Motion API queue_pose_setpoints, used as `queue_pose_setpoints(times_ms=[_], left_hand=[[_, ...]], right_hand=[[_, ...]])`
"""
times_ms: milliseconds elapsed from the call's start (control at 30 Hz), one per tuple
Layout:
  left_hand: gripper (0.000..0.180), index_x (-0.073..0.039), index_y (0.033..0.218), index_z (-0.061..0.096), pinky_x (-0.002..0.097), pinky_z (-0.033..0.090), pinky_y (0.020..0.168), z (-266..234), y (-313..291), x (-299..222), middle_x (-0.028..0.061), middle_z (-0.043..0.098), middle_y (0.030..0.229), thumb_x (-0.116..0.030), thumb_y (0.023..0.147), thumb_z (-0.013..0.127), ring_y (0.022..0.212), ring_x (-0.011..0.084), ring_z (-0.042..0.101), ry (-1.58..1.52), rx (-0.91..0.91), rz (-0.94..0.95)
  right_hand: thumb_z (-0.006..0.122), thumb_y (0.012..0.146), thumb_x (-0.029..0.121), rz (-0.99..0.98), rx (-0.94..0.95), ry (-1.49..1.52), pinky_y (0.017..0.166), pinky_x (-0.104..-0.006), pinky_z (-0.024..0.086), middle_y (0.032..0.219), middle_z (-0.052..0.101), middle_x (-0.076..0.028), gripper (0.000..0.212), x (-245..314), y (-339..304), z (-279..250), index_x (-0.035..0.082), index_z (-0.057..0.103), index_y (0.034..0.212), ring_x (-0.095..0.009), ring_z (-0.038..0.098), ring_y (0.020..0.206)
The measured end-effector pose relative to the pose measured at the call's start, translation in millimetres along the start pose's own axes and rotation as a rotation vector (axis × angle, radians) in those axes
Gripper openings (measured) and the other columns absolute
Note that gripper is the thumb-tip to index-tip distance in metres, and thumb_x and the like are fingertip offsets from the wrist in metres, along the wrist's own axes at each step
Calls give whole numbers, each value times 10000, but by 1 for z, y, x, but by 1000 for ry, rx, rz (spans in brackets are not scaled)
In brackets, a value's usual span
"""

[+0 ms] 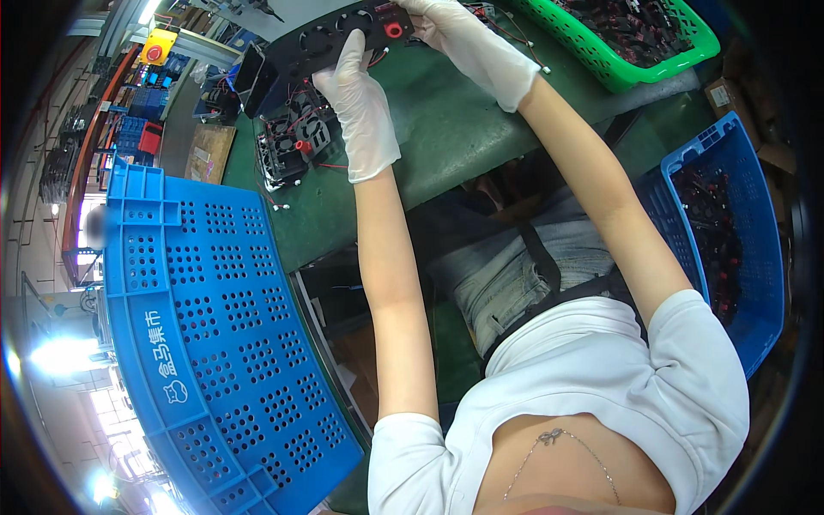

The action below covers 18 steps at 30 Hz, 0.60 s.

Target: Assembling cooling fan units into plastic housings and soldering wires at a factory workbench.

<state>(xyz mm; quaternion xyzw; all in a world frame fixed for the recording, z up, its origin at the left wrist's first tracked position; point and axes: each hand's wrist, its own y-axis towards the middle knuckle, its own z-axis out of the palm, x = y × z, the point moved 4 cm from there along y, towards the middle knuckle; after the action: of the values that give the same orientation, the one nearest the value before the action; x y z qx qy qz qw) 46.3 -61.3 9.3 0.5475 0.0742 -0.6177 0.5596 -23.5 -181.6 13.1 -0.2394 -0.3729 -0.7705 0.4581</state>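
Note:
A black fan panel [330, 39] with round fan openings and a red round part near its right end is held up over the green workbench [446, 142]. My left hand [354, 103], in a whitish glove, grips its lower edge with the thumb across the front; the other fingers are mostly hidden behind it. At the panel's right end my gloved right hand [472, 51] closes on the upper corner, its fingertips partly cut off by the picture's top. Just below and left of the panel, black fan assemblies [292, 142] with red parts and loose wires lie on the bench.
A green basket [618, 81] of black and red parts stands at the far right of the bench. Blue perforated crates flank me: one [227, 300] at left, another [760, 283] at right holding similar parts. A yellow box with a red button [156, 50] is at upper left.

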Motion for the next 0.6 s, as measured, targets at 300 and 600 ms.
queue_pose_setpoints(times_ms=[300,600], left_hand=[[360,29,1194,514,373,449,947,17,-11,-8,145,583,1193,-99,869,598,1133,300,570,1,369,-285],[339,-52,1143,607,308,498,828,13,-32,-4,61,652,1078,-298,910,606,939,168,624,-58,105,-763]], right_hand=[[573,934,269,112,-404,161,679,-245,474,835,650,10,169,-19,23,-59,121,650,906,-109,600,766],[662,872,307,215,-176,-442,568,-240,363,689,578,27,216,-9,13,-37,104,665,800,-81,486,621]])
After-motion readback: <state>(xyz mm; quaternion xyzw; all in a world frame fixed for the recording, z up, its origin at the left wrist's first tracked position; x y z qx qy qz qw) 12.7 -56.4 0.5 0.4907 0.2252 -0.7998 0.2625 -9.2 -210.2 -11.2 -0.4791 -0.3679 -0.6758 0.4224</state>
